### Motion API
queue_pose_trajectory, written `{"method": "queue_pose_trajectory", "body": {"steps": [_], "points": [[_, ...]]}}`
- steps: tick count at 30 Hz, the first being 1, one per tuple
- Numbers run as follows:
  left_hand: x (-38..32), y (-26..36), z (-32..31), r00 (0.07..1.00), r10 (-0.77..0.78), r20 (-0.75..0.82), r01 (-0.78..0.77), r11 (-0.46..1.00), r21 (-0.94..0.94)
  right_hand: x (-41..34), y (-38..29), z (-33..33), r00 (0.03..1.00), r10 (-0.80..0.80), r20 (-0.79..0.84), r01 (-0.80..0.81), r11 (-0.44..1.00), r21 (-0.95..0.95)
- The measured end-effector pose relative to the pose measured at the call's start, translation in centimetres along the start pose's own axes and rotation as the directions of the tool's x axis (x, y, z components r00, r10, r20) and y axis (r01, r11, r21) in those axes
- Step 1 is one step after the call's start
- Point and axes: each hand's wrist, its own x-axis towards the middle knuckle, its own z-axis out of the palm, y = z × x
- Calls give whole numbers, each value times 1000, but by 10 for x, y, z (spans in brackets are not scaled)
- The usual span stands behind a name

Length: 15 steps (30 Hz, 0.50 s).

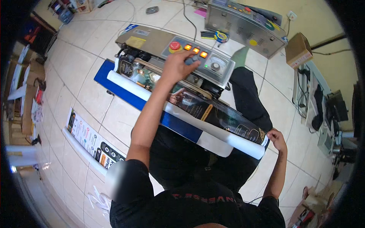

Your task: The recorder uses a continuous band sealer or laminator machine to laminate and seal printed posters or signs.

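A continuous band sealer (pixel 148 42) stands before me, its panel showing a red emergency-stop button (pixel 174 46) and lit orange switches (pixel 196 50). My left hand (pixel 178 67) reaches over the panel, thumb and fingers about a dark control knob (pixel 192 59). A glossy printed banner (pixel 196 104) lies lengthwise along the machine's front, partly under the sealing band. Its near side is curled into a white roll (pixel 185 115), over the blue conveyor bed (pixel 125 92). At the right end, my right hand (pixel 276 139) pinches the banner's corner. My left forearm hides part of the banner.
Another metal machine (pixel 242 28) stands at the back right, near a cardboard box (pixel 298 51). Rolls of tape (pixel 221 36) lie before it. On the floor to the left is another partly rolled print (pixel 91 142), with white paper scraps (pixel 99 199) below. My bent leg (pixel 248 91) flanks the sealer.
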Motion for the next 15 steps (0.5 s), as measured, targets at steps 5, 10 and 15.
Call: {"method": "queue_pose_trajectory", "body": {"steps": [5, 10, 15], "points": [[3, -6, 12, 999, -40, 19, 38, 995, 95, 0, -4, -2, 999, -52, 10, 52, 998, -18], [4, -9, 12, 1000, 6, 15, -6, 1000, 7, 2, -10, -1, 1000, -4, 7, 5, 999, -54], [3, -11, 4, 998, -35, 54, 37, 999, -41, 11, -23, 6, 1000, -23, 11, 23, 998, -66]]}}
